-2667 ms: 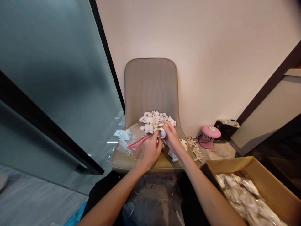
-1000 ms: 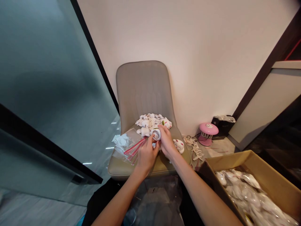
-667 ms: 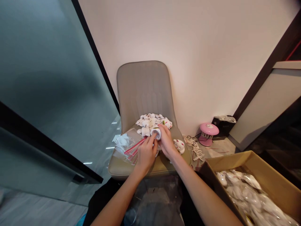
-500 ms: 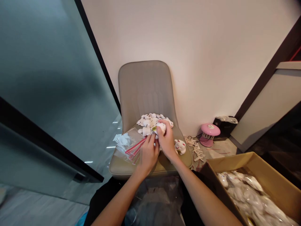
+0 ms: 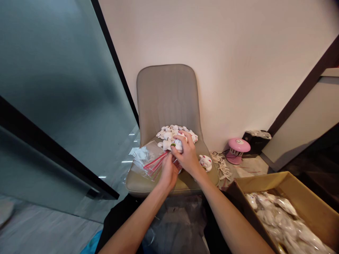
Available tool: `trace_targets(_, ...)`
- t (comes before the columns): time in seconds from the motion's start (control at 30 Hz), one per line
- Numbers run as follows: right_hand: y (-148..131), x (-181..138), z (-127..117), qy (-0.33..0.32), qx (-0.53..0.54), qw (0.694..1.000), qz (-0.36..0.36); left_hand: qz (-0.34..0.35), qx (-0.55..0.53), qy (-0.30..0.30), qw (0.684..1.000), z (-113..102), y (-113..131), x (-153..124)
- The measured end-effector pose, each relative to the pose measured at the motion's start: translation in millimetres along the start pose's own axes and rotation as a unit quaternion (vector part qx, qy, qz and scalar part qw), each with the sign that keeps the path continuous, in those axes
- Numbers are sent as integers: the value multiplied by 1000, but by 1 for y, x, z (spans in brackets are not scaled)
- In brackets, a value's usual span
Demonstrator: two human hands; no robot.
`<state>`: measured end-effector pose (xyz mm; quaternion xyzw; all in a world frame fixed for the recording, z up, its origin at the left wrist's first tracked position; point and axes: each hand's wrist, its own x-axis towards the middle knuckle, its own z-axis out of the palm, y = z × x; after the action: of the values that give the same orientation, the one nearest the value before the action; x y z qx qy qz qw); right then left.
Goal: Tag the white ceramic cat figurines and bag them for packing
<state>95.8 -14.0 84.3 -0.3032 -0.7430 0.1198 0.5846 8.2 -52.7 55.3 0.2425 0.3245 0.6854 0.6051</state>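
My right hand (image 5: pixel 188 153) is curled round a white cat figurine (image 5: pixel 178 144) with a small green-gold patch on its front. Just below it my left hand (image 5: pixel 169 171) is closed, its fingertips partly hidden behind the figurine and the right hand; what they grip does not show. Against its left side lie clear zip bags (image 5: pixel 152 165) with red seal strips, fanned out over the seat. Behind both hands is a pile of white figurine parts (image 5: pixel 165 134). Another white cat figurine (image 5: pixel 205 162) with red ears lies on the right of the seat.
The grey-beige chair (image 5: pixel 169 91) stands against a wall, beside a frosted glass panel (image 5: pixel 60 88). At the lower right, a cardboard box (image 5: pixel 286 178) contains several plastic-wrapped white figurines. A pink mushroom-shaped device (image 5: pixel 239 146), a black box (image 5: pixel 255 144) and white strips (image 5: pixel 224 169) are on the floor.
The left hand has turned and moved slightly right, in under the figurine. The right hand still grips the figurine, which now shows more of its front. The view has shifted a little.
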Motion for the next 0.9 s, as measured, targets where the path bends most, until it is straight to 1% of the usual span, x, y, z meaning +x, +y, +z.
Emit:
trace_targets(0.07,-1,-1,0,-9,2,1000,0,-25,-14,13,999,-2,2,1)
trace_targets(0.13,-1,-1,0,-21,8,1000,-2,-38,-19,10,999,-5,2,1)
trace_targets(0.27,-3,-3,1,-37,25,999,-4,-26,-1,-12,1000,-8,1,0)
trace_targets(0.37,-3,-3,2,-34,30,999,6,-11,24,-12,1000,-9,1,-2)
trace_targets(0.47,-1,-3,5,-8,34,999,31,-15,32,-10,999,-11,1,-2)
trace_targets(0.57,2,-3,7,36,48,996,65,-10,35,-17,999,-12,1,0)
trace_targets(0.67,7,-3,10,65,79,987,125,-3,28,-1,1000,-10,4,1)
trace_targets(0.73,11,-3,12,70,117,975,174,-9,18,1,1000,-9,6,1)
trace_targets(0.8,15,-3,15,76,157,960,218,-8,23,-12,1000,-7,7,0)
trace_targets(0.9,21,-4,20,91,188,943,260,12,49,-32,998,-7,7,0)
